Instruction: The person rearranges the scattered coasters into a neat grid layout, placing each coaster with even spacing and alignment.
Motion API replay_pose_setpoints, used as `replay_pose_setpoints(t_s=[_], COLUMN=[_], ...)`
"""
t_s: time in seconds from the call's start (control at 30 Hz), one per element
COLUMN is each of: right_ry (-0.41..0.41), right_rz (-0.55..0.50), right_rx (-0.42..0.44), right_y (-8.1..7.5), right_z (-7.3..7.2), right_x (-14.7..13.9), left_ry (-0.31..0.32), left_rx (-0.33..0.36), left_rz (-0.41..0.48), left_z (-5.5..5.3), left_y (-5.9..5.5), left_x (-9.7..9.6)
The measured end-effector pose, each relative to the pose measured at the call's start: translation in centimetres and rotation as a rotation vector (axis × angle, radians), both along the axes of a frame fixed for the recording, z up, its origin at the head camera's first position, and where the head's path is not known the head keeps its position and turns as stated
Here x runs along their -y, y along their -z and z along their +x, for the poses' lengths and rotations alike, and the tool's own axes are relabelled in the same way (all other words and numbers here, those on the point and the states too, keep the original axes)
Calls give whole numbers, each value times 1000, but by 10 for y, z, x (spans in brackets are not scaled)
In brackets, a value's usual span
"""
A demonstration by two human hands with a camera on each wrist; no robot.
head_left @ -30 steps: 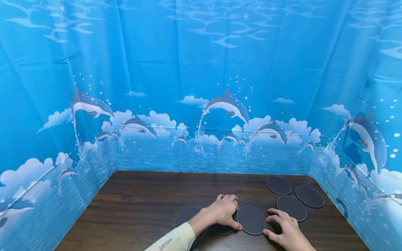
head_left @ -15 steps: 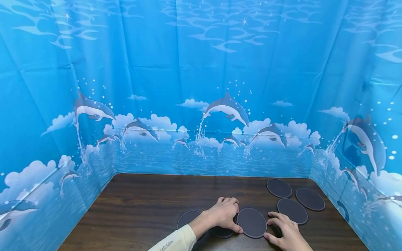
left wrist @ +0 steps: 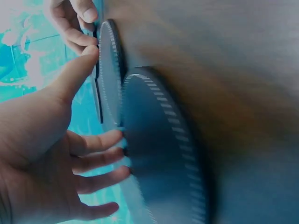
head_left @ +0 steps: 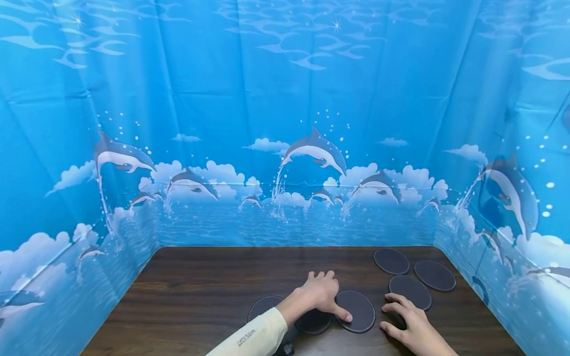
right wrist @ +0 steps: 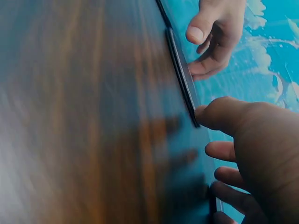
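Flat round dark coasters with stitched rims lie on the wooden table. In the head view my left hand (head_left: 318, 294) spreads over the row, its thumb overlapping the upper left part of one coaster (head_left: 362, 314). A second coaster (head_left: 313, 324) sits partly hidden under that hand and wrist. Farther left, a third coaster (head_left: 262, 306) is half covered by the forearm. My right hand (head_left: 411, 321) is just right of the first coaster, fingers loosely bent and holding nothing. Its fingertips overlap the near edge of another coaster (head_left: 411, 291). In the left wrist view the left fingers are extended beside a coaster (left wrist: 159, 149).
Two more coasters, one at the back (head_left: 392, 261) and one by the right edge (head_left: 435, 275), lie on the far right of the brown table (head_left: 213, 277). A blue dolphin-print curtain (head_left: 285, 99) encloses the table at the back and both sides.
My right hand has drawn away from the coaster's right rim. My left thumb has stretched farther over that coaster, while the fingers have spread. The head view has shifted slightly.
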State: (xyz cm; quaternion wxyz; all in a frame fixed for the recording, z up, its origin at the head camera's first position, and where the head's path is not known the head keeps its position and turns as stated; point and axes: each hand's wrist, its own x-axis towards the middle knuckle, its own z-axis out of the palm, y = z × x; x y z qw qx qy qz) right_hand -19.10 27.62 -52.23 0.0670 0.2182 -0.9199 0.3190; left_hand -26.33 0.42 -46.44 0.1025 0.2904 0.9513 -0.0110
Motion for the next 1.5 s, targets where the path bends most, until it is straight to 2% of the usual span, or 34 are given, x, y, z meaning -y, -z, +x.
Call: replay_pose_setpoints(t_s=[0.17, 0.33, 0.43, 0.53, 0.63, 0.7, 0.9, 1.0, 1.3, 1.37, 1.5], right_ry=[134, 279, 407, 481, 488, 478, 427, 415, 442, 457, 493], right_rz=[13, 56, 152, 247, 295, 292, 200, 163, 104, 95, 53], right_rx=[-82, -119, -71, 63, 199, 234, 162, 133, 73, 56, -45], right_y=[-9, -17, -22, -22, -20, -17, -16, -17, -13, -11, -6], right_z=[-5, -9, -12, -17, -20, -21, -21, -19, -14, -13, -8], right_x=[-15, -39, -57, -71, -79, -80, -74, -70, -63, -61, -55], left_ry=[-73, -51, -24, -15, -6, 1, 48, 59, -23, -48, -144], left_rx=[-1, -61, -79, -76, -64, -54, -89, -85, -43, 0, 145], left_rz=[-48, -46, -27, -16, -1, 5, 39, 69, 185, 253, 511], left_z=[-13, -21, -25, -29, -31, -32, -32, -30, -34, -35, -32], left_y=[-8, -6, -2, 1, 5, 7, 10, 9, 11, 10, 5], left_x=[-32, -65, -83, -96, -106, -111, -122, -125, -129, -127, -116])
